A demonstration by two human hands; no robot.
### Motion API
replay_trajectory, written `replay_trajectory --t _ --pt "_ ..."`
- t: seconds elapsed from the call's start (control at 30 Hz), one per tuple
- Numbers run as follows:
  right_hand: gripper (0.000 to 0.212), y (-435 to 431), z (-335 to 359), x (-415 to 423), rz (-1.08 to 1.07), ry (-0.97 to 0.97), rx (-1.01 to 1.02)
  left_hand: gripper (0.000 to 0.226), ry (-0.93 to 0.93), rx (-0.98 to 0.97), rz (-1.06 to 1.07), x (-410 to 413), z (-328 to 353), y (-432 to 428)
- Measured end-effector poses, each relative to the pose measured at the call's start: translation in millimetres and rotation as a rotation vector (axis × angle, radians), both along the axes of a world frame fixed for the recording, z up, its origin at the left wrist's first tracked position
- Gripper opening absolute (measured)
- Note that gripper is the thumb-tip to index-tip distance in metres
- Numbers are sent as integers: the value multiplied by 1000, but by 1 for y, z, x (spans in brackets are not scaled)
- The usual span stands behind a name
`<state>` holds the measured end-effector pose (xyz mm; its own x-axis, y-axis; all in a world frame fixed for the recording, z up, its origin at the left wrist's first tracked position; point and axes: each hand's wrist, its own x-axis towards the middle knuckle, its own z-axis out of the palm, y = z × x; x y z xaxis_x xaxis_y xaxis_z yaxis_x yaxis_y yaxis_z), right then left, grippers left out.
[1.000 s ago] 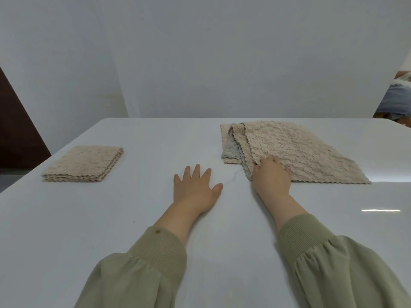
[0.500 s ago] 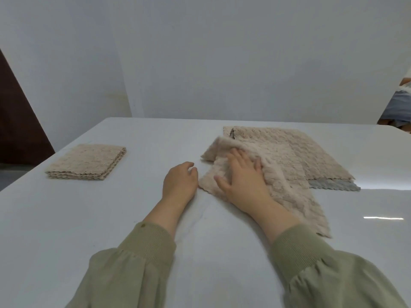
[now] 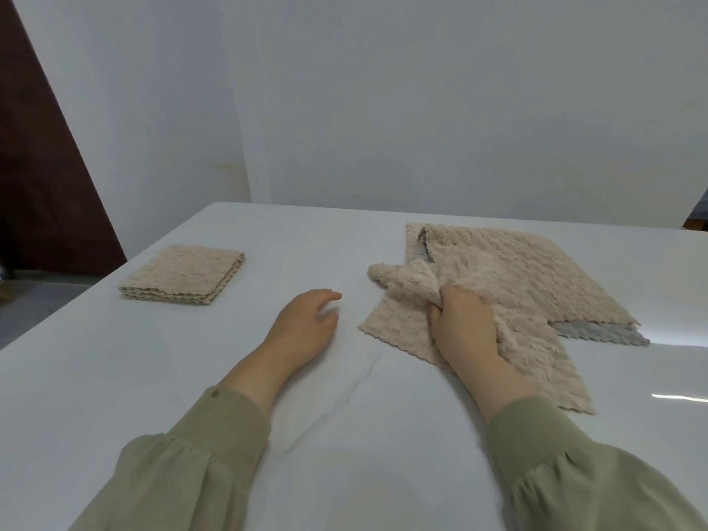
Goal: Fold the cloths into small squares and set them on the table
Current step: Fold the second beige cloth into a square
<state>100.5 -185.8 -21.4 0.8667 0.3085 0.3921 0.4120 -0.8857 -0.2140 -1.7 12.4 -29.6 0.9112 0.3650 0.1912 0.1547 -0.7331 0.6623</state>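
Note:
A beige cloth lies partly pulled off a pile of flat cloths at the right of the white table. My right hand grips a bunched fold of this cloth, fingers curled into the fabric. A grey cloth peeks out beneath the pile. My left hand rests on the table just left of the cloth, fingers loosely bent, holding nothing. A folded beige square sits at the far left of the table.
The table's left edge runs diagonally past the folded square, with a dark brown panel and floor beyond. A plain wall stands behind the table's far edge. Bare tabletop lies in front of my arms.
My right hand has drawn the top beige cloth off the pile toward me and now bunches it. My left hand stayed beside it, fingers curling slightly.

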Motion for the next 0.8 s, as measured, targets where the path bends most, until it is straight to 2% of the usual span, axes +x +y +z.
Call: replay_trajectory --t 0.1,0.23,0.3,0.5,0.57,0.67,0.8 --pt "12 24 2 -28 174 10 106 36 -12 -9 64 -19 6 26" --pt "14 71 0 -75 449 46 104 34 -79 -104 260 -28 15 56" --pt "21 89 1 -94 526 51 131 33 -96 -129 284 -28 15 62" --pt "47 83 10 -92 491 -33 228 29 -63 -112 236 -23 16 60" --pt "47 74 8 -75 452 41 162 27 -25 -99 165 -22 16 53" --pt "45 69 -1 -61 406 178 -39 30 16 -42 89 -19 15 44" --pt "52 72 -7 -58 379 251 -144 36 10 79 228 -18 15 56"
